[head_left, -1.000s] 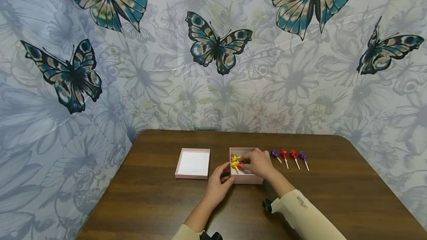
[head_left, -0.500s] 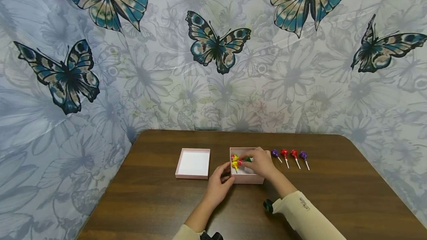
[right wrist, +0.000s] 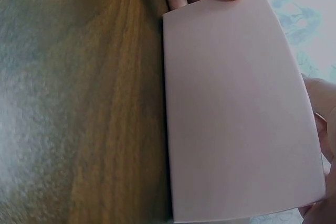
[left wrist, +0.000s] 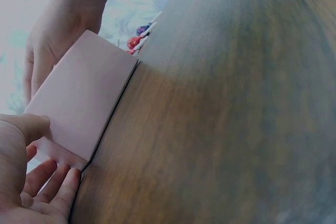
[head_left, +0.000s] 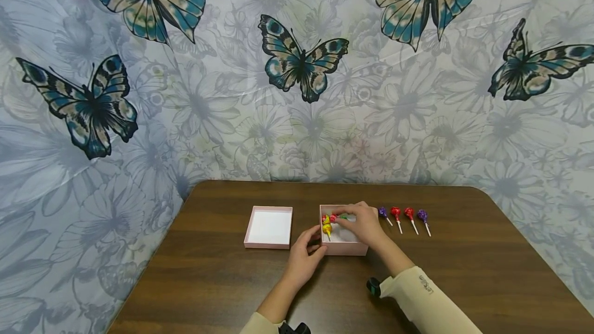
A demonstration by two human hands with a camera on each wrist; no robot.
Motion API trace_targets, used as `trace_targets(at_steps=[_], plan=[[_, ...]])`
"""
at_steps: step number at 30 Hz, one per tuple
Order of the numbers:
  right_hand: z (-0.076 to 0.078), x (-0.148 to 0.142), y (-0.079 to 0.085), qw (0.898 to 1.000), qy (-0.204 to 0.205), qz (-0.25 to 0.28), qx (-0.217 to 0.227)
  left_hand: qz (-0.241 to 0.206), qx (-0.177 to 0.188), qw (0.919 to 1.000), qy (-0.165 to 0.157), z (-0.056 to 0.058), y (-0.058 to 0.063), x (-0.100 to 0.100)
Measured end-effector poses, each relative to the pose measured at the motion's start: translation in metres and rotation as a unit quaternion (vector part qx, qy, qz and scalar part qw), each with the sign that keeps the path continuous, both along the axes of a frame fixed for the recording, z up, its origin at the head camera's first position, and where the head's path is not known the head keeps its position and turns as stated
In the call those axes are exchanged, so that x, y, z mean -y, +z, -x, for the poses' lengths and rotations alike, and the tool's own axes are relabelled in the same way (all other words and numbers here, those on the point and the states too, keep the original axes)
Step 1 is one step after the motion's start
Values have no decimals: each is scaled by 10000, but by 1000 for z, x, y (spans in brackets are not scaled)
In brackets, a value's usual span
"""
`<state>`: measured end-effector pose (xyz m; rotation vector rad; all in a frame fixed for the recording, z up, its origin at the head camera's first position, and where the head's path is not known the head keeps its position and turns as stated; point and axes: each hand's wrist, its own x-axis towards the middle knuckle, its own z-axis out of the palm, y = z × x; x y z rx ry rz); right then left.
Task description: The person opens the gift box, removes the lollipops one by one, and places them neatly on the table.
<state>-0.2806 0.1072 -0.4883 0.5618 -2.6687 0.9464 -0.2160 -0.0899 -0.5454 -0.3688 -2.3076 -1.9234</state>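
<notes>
In the head view, an open pink box (head_left: pixel 345 249) stands on the table with yellow lollipops (head_left: pixel 327 229) along its left inner side. My left hand (head_left: pixel 303 257) holds the box's near left corner; in the left wrist view the thumb lies on the front wall and the other fingers along the left side. My right hand (head_left: pixel 364 224) reaches over the right wall into the box. Its thumb and fingers pinch a lollipop with a red head (head_left: pixel 333 218) and some green showing, beside the yellow ones. The box wall hides these fingertips in both wrist views.
Right of the box, purple and red lollipops (head_left: pixel 409 213) lie in a row, sticks toward me. A shallow pink lid (head_left: pixel 267 245), white inside, lies left of the box. The brown wooden table (head_left: pixel 223 282) ends at a butterfly-patterned cloth (head_left: pixel 297 138).
My right hand has shifted slightly toward the back of the box, and the red-headed lollipop has moved back with it. The left hand keeps its place at the corner.
</notes>
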Motion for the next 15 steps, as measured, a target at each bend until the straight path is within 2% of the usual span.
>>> trace_targets(at_steps=[6,15], plan=[[-2,-3,3,9986,80,477,206,-115,-3,9999,-14,-3,2,-1],[-7,-6,11,9943,118,945,471,15,71,10000,54,-4,3,-4]])
